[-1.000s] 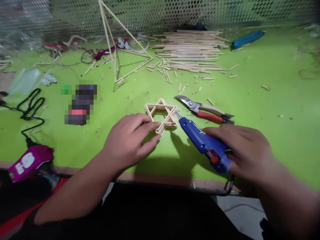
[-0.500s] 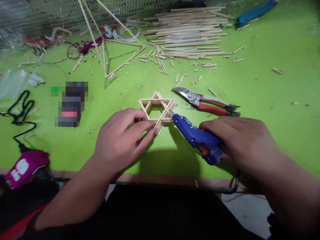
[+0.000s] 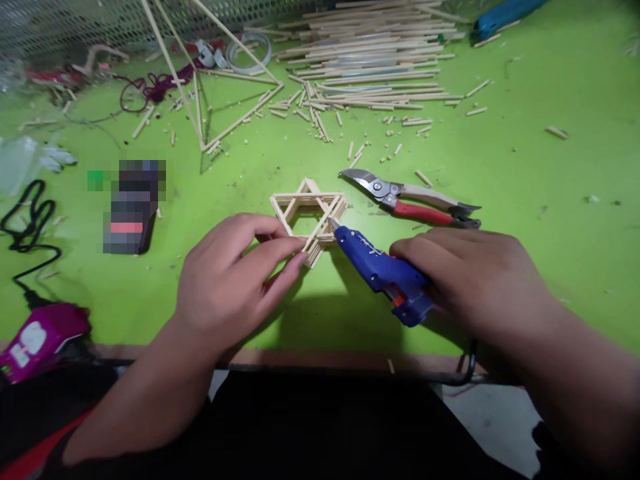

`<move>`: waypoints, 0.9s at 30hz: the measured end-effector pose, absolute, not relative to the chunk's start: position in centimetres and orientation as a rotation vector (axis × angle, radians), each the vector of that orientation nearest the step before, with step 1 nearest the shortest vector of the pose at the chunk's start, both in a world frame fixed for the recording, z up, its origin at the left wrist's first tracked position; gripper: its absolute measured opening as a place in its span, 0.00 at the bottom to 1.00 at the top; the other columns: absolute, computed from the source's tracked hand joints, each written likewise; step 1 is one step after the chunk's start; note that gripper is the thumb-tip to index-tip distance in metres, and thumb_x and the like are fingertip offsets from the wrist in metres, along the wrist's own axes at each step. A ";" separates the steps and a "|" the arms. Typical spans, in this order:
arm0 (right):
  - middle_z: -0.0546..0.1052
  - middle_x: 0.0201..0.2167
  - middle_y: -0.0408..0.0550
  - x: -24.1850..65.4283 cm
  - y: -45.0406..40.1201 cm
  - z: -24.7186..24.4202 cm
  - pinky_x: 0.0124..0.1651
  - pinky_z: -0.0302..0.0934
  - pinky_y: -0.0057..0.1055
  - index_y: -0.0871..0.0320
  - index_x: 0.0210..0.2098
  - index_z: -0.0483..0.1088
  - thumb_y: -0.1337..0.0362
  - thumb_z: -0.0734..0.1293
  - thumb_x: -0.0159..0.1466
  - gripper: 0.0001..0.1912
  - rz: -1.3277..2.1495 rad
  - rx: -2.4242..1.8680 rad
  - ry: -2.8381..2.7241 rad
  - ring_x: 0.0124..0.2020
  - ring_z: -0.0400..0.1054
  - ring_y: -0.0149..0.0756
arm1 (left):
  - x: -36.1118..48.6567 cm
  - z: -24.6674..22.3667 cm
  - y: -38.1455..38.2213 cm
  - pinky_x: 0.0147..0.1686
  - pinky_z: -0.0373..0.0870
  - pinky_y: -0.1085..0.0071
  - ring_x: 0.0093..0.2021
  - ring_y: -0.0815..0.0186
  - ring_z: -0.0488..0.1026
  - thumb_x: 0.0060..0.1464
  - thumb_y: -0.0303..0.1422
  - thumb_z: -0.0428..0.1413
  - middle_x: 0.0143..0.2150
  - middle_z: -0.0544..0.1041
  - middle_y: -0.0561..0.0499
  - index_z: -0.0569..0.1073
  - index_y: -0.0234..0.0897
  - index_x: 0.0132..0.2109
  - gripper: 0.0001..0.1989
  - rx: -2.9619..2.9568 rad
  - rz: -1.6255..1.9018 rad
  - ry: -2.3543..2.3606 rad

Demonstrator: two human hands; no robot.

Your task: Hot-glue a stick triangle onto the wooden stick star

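A six-pointed star built of stacked wooden sticks (image 3: 320, 231) stands on the green tabletop in front of me. My left hand (image 3: 240, 273) pinches its near-left side between thumb and fingers. In my right hand (image 3: 470, 280) is a blue hot glue gun (image 3: 367, 260), my fingers wrapped round its handle. Its metal nozzle points up and left, at the star's right side; I cannot tell whether it touches the sticks. Just beyond the glue gun lie pruning shears (image 3: 395, 193) with one red and one pale handle.
A larger stick frame (image 3: 240, 127) rises at the back left. Behind the star lie many thin sticks (image 3: 370, 73) and cut bits. A tape roll (image 3: 250, 53), purple cord (image 3: 160, 90), blurred-out dark object (image 3: 133, 207), black cable (image 3: 30, 220) and magenta device (image 3: 47, 340) are on the left.
The glue gun's nozzle has shifted slightly left along the star's right side. My left hand keeps its pinch on the star. The whole view has shifted a little.
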State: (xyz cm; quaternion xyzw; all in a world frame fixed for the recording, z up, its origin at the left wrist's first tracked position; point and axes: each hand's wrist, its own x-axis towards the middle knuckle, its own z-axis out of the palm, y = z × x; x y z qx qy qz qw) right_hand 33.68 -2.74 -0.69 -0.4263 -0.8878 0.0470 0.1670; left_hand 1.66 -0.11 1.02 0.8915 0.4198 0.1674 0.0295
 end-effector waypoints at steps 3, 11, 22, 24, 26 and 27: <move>0.80 0.30 0.48 33.5 -2.8 -0.6 0.34 0.58 0.37 0.55 0.40 0.75 0.65 0.62 0.76 0.11 0.123 -1.230 -2.541 0.31 0.74 0.43 | 1.6 0.8 0.0 0.45 0.79 0.54 0.48 0.53 0.82 0.71 0.35 0.63 0.52 0.84 0.47 0.82 0.48 0.56 0.10 2.759 0.568 1.278; 0.77 0.28 0.47 33.4 -3.2 -0.7 0.34 0.57 0.36 0.56 0.40 0.75 0.66 0.61 0.78 0.13 0.071 -1.281 -2.559 0.30 0.70 0.41 | 1.6 0.6 0.2 0.43 0.80 0.56 0.46 0.55 0.83 0.70 0.35 0.65 0.50 0.84 0.47 0.83 0.48 0.55 0.09 2.793 0.637 1.239; 0.73 0.26 0.45 33.1 -3.0 -0.7 0.32 0.52 0.35 0.54 0.35 0.70 0.70 0.62 0.73 0.11 0.045 -1.285 -2.562 0.28 0.64 0.38 | 1.7 0.7 0.2 0.44 0.80 0.55 0.47 0.55 0.82 0.70 0.33 0.64 0.50 0.84 0.47 0.82 0.48 0.56 0.10 2.801 0.636 1.232; 0.72 0.26 0.45 33.1 -3.1 -0.6 0.32 0.51 0.35 0.54 0.34 0.69 0.70 0.62 0.73 0.11 0.037 -1.291 -2.567 0.28 0.63 0.39 | 1.7 0.7 0.2 0.44 0.80 0.56 0.46 0.55 0.82 0.69 0.33 0.66 0.50 0.84 0.47 0.82 0.46 0.56 0.10 2.808 0.660 1.217; 0.72 0.26 0.45 33.1 -3.1 -0.5 0.32 0.50 0.35 0.54 0.34 0.69 0.71 0.61 0.72 0.11 0.028 -1.291 -2.568 0.27 0.63 0.39 | 1.7 0.7 0.3 0.43 0.80 0.57 0.46 0.56 0.82 0.69 0.33 0.66 0.50 0.84 0.47 0.82 0.45 0.55 0.10 2.812 0.671 1.210; 0.72 0.26 0.45 33.1 -3.2 -0.5 0.32 0.50 0.35 0.54 0.33 0.68 0.71 0.61 0.72 0.11 0.028 -1.291 -2.568 0.27 0.62 0.39 | 1.7 0.7 0.3 0.44 0.79 0.57 0.46 0.56 0.82 0.69 0.32 0.66 0.50 0.84 0.47 0.82 0.44 0.55 0.10 2.813 0.661 1.213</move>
